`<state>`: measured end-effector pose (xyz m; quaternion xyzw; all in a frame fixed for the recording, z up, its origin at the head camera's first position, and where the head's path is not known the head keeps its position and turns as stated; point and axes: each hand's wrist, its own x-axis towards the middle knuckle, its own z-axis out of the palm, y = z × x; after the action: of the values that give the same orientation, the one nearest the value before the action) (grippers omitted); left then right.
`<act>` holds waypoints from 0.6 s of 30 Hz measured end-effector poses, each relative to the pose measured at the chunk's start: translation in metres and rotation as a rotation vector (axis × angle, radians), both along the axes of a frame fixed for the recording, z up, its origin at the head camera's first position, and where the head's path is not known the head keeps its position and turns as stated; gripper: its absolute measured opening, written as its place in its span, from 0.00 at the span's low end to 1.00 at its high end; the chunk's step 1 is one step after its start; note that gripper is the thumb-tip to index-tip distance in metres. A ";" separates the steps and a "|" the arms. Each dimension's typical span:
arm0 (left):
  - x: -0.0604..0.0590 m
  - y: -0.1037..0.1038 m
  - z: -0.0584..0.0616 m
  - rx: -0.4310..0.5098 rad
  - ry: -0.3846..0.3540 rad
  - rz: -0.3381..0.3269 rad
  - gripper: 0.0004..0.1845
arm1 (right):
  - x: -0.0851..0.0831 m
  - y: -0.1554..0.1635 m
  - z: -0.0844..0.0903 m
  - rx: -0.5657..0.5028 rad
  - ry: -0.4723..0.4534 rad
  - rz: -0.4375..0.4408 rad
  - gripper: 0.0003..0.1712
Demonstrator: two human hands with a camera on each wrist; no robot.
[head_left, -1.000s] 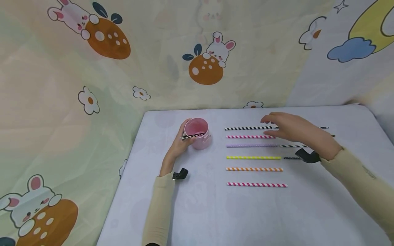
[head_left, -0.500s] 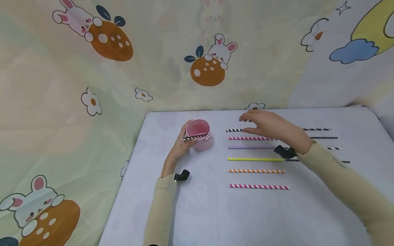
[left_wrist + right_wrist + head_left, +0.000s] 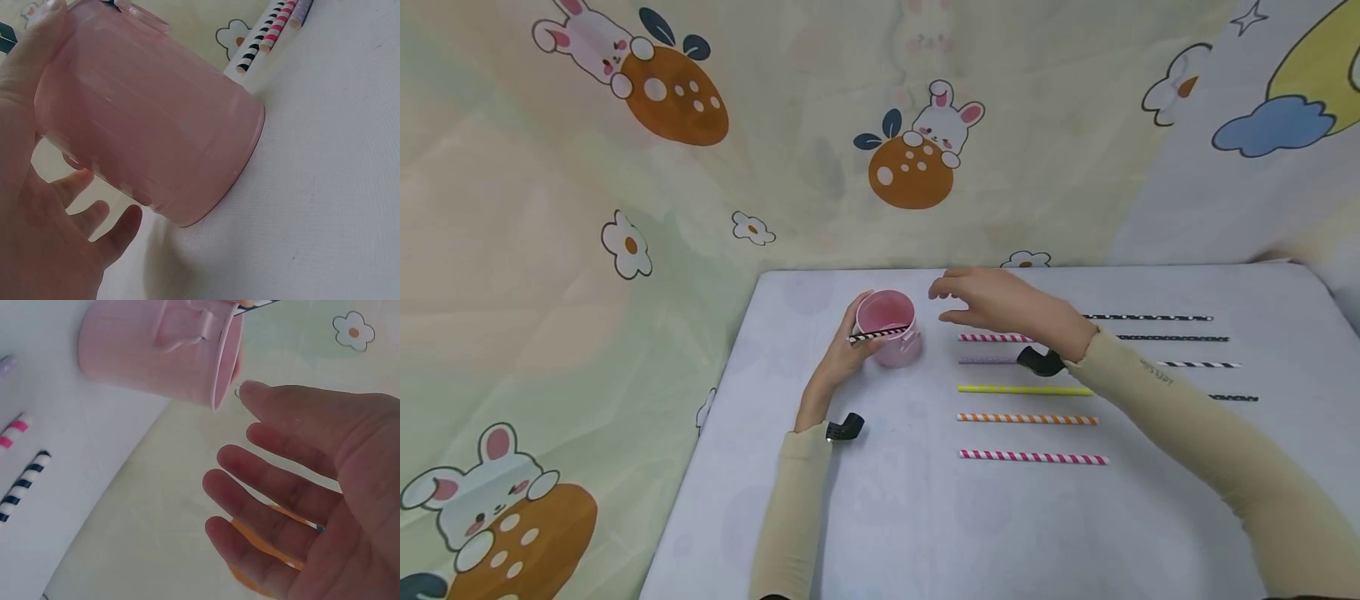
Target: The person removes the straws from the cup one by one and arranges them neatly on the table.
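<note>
In the head view my left hand grips a pink cup at the table's back left, its mouth facing up. In the left wrist view the thumb lies along the cup's upper wall while the other fingers spread on the far side. A black-and-white striped paper straw crosses the cup's mouth beside the left thumb, one end sticking out to the left. My right hand hovers just right of the cup, fingers loosely bent with nothing between them. In the right wrist view the cup lies just beyond its fingertips.
Right of the cup, paper straws lie in rows: pink-striped, lavender, yellow, orange-striped and red-striped. Black patterned straws form a second column farther right. A printed cloth hangs behind the table.
My right hand has moved left across the top rows of straws, towards the cup. The left hand keeps holding the cup and straw in place.
</note>
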<state>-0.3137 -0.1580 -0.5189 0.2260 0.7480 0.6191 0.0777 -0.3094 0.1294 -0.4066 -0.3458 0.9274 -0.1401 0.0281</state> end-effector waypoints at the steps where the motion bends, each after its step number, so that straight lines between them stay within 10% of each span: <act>1: 0.000 0.000 0.000 -0.001 0.001 0.001 0.55 | -0.001 -0.004 0.000 -0.003 0.003 0.016 0.20; 18: -0.001 -0.001 -0.001 0.012 -0.037 0.002 0.48 | -0.018 -0.077 -0.019 -0.014 0.000 0.159 0.22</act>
<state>-0.3151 -0.1591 -0.5200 0.2142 0.7430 0.6276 0.0898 -0.3273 0.0524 -0.4257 -0.4184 0.8960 -0.1439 0.0367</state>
